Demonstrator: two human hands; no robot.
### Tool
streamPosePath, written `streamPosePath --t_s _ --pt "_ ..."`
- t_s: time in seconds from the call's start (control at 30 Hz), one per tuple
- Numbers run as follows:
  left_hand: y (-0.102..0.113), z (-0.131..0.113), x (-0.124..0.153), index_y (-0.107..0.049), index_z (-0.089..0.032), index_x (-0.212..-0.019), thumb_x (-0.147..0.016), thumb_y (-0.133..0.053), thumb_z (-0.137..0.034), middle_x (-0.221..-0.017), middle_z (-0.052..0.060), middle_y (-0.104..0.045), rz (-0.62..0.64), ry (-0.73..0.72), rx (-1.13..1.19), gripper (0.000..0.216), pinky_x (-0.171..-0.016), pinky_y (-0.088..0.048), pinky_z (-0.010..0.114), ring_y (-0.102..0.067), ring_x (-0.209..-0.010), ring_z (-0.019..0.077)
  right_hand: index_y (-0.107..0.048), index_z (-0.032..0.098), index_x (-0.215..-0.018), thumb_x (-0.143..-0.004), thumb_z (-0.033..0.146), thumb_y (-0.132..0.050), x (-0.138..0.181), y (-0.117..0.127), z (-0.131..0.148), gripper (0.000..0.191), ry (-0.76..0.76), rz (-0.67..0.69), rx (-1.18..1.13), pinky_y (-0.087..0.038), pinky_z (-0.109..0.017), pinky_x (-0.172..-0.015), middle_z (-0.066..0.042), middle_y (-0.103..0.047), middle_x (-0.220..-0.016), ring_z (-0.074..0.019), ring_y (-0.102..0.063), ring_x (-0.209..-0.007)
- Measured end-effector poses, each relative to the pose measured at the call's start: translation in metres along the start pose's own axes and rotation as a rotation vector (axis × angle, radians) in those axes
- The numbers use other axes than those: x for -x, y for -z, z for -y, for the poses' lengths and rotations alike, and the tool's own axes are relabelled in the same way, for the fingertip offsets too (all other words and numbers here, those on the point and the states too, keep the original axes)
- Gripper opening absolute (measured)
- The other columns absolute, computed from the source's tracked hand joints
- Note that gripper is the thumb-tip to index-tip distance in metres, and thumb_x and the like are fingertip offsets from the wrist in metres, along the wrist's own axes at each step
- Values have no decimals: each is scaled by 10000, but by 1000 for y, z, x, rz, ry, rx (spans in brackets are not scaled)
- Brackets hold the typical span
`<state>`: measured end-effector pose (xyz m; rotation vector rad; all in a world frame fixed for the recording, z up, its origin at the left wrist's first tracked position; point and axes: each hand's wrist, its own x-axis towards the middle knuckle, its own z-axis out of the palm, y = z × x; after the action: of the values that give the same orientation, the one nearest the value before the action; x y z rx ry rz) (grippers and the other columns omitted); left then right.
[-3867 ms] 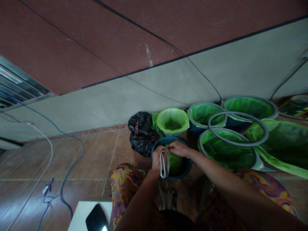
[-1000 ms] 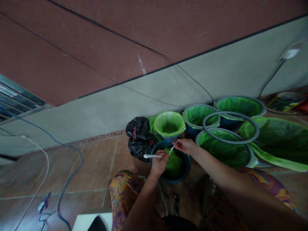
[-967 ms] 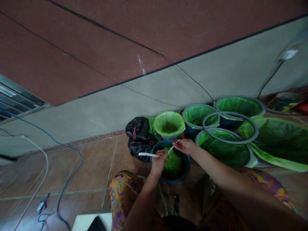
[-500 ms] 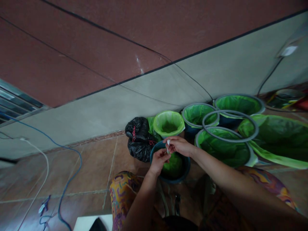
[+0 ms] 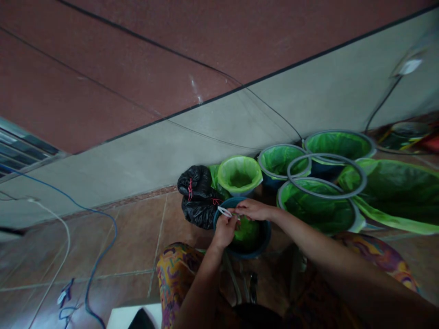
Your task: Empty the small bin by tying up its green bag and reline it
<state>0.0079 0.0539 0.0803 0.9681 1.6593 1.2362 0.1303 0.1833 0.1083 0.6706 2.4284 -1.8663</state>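
Note:
A dark blue bin (image 5: 261,242) stands on the tiled floor in front of my knees. Inside it sits a green bag (image 5: 246,229). My left hand (image 5: 224,230) and my right hand (image 5: 252,209) meet over the bin's near-left rim. Both are closed in a pinch on a white drawstring (image 5: 225,211), whose loop sticks out to the left above my left hand. The bag's neck is hidden under my fingers.
Two tied black bags (image 5: 197,195) lie left of the bin. Green-lined bins (image 5: 239,174) stand behind and to the right, with a loose grey ring (image 5: 325,176) on them. Blue and white cables (image 5: 89,256) trail over the floor at left. A white box (image 5: 135,315) sits by my knee.
My hands had pulled the white drawstring ends wide apart a second ago; they have come back together over the bin, and a small loop of string now shows at left.

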Motion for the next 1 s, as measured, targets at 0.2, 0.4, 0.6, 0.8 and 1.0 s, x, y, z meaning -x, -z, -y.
streamPosePath --t_s 0.2,0.4,0.6,0.8,1.0 --pt "0 5 1 -708 -145 -832 -642 -771 -339 -711 27 -702 -216 220 328 279 -586 -429 248 -607 -623 127 -691 150 -644 -775 231 -601 3 2 3 179 -65 -46 193 -327 -226 -512 20 -569 -536 -96 -486 -481" --pt "6 3 -1 -702 -161 -645 -571 -770 -210 -635 -9 -669 -203 77 110 112 -660 -439 268 -576 -641 127 -724 165 -608 -745 196 -621 2 -1 -1 174 -30 5 307 -341 -242 -552 14 -572 -501 -119 -506 -516" --pt "3 6 0 -664 -168 -687 -686 -641 -161 -636 -25 -620 -186 -75 -48 24 -623 -409 237 -532 -613 107 -791 168 -841 -819 190 -548 -4 -1 1 245 38 -121 442 -383 -252 -661 -66 -751 -820 -177 -623 -759" --pt "-7 7 3 -660 -173 -721 -693 -564 -120 -708 -1 -658 -282 -120 -71 114 -685 -457 251 -589 -689 133 -768 152 -844 -824 145 -514 -8 -11 -2 254 37 -81 453 -366 -245 -615 -47 -716 -739 -153 -599 -695" --pt "-12 3 8 -677 -165 -750 -733 -601 -214 -719 22 -695 -375 -89 -24 92 -667 -477 254 -616 -676 140 -722 156 -751 -843 210 -510 -13 -16 -11 237 -58 -3 153 -365 -218 -511 12 -584 -535 -107 -521 -490"
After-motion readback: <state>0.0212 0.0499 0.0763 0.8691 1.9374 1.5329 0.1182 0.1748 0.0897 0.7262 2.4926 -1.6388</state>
